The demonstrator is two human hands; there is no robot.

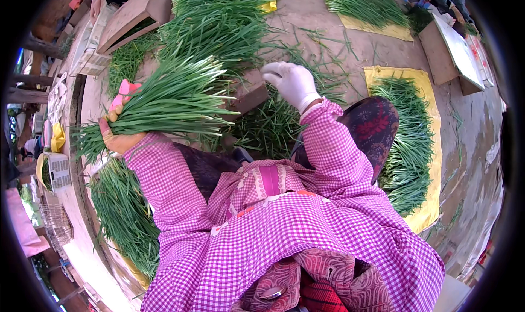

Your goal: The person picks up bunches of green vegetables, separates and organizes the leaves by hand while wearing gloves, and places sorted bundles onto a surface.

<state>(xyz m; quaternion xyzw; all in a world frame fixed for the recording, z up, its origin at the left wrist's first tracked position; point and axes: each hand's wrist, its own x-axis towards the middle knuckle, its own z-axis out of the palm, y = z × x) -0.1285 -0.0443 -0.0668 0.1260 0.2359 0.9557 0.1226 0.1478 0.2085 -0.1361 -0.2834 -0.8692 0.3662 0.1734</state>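
Note:
My left hand (pixel 117 141), in a pinkish, worn-looking covering, is closed round a thick bunch of green chives (pixel 169 101). The bunch lies sideways, its pale cut ends fanning to the right and its leafy tips hanging past my wrist at the left. My right hand (pixel 292 83), in a white glove, is raised in front of me, with its fingers loosely bent and a gap between them. Nothing shows in it. Below and between the two hands stands a small brown wooden block or stool (pixel 249 96), with loose chive leaves (pixel 268 126) heaped beside it.
A large chive pile (pixel 219 25) lies ahead. Others rest on yellow sheets at the right (pixel 429 110), far right (pixel 377 30) and lower left (pixel 123 213). Wooden stools (pixel 134 17) (pixel 448 49) stand at both far sides. Parts of other people show at the top edges.

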